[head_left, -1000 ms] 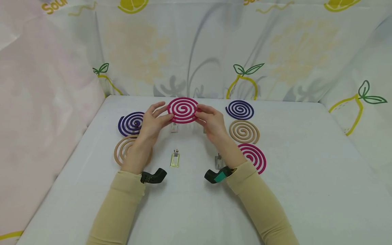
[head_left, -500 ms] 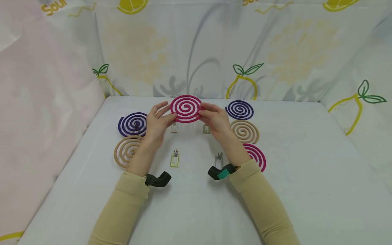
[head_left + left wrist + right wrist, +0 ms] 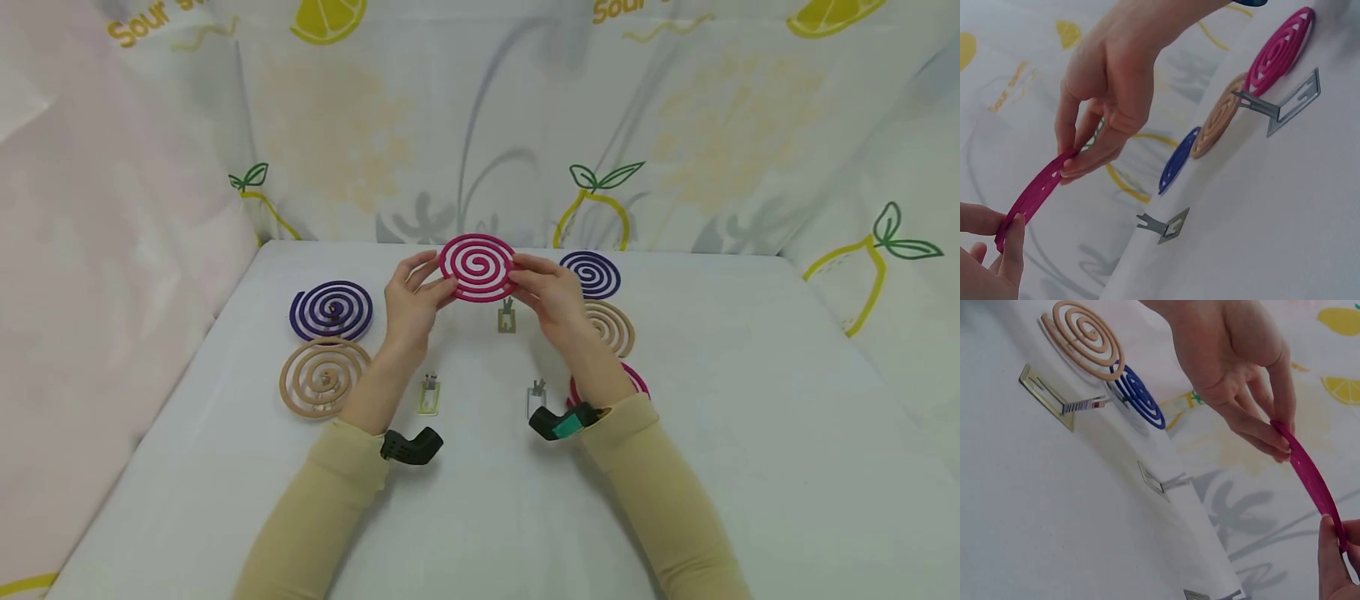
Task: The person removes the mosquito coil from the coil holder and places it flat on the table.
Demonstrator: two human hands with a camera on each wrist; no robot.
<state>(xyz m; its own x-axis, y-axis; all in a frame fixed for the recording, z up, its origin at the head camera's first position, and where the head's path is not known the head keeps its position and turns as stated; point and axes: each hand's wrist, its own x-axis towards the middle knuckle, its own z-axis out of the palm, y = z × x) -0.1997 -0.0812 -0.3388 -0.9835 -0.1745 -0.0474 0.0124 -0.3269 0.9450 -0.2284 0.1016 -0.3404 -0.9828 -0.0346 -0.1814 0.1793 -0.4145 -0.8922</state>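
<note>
Head view: both hands, left hand and right hand, pinch the pink coil by opposite rims, fingers curled, keeping it level above a metal stand

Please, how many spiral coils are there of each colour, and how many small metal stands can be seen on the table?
Pink coils: 2, one held in both hands, one behind the right forearm
Purple coils: 2
Tan coils: 2
Metal stands: 3 visible
Total: 9
</note>
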